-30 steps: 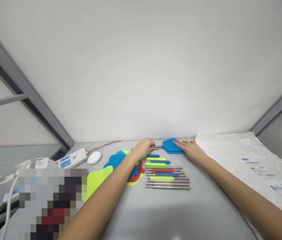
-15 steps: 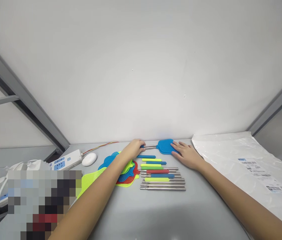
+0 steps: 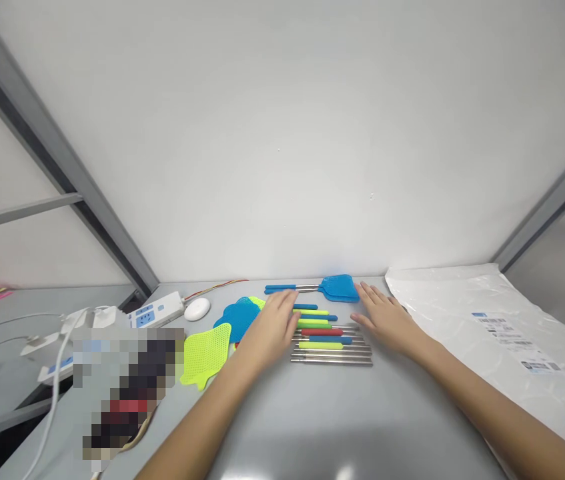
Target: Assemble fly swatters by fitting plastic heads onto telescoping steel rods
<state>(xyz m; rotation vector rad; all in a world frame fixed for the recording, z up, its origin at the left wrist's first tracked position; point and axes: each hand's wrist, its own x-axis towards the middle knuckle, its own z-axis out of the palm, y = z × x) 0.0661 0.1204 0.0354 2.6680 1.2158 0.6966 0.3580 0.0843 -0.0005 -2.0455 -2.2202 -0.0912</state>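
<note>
Along the wall lie blue fly swatters [image 3: 339,288] stacked together, heads to the right and blue handles to the left. My right hand [image 3: 387,319] is open with fingers spread, its fingertips at the right edge of the blue heads. Open too, my left hand [image 3: 273,327] reaches over the left ends of several coloured handle sleeves, among them a red sleeve [image 3: 316,332]; contact cannot be made out. Bare metal rods [image 3: 332,363] lie in a row nearest me. Left of my left hand are loose mesh heads: a yellow-green head [image 3: 207,353] and a blue head [image 3: 237,320], partly overlapping others.
At right, a white plastic mailer [image 3: 442,313] with a printed label covers the table. A power strip [image 3: 159,312], a round white case [image 3: 197,309] and cables sit at left, beside a blurred item. A grey frame post [image 3: 77,180] rises at left.
My left hand has left the blue swatter handles and come nearer, over the loose sleeves. My right hand has slid off the blue heads to their right edge. The view has shifted left.
</note>
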